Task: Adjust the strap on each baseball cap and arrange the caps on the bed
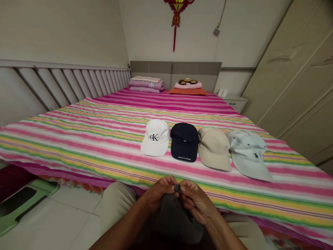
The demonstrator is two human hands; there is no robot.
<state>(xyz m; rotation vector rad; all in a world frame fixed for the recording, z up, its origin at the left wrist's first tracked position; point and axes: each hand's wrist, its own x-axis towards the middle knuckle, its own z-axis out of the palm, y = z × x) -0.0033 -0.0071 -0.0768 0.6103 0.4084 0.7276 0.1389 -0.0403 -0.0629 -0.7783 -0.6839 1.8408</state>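
Between my knees hangs a dark grey cap (173, 217), its small strap buckle (177, 188) uppermost. My left hand (161, 191) pinches the strap on one side of the buckle, and my right hand (193, 198) pinches it on the other, fingertips almost meeting. Part of the cap is lost in shadow. Beyond my hands, a row of caps lies on the striped bed: a white cap (156, 133) with black letters, a navy cap (184, 139), a beige cap (214, 146) and a pale blue cap (248, 151) at the right.
The striped bedsheet (85, 139) spreads ahead of me. Folded purple bedding (147, 85) and an orange and pink pile (187, 89) sit near the headboard (158, 71). A green stool (31, 199) stands at lower left, a nightstand (234, 101) at far right.
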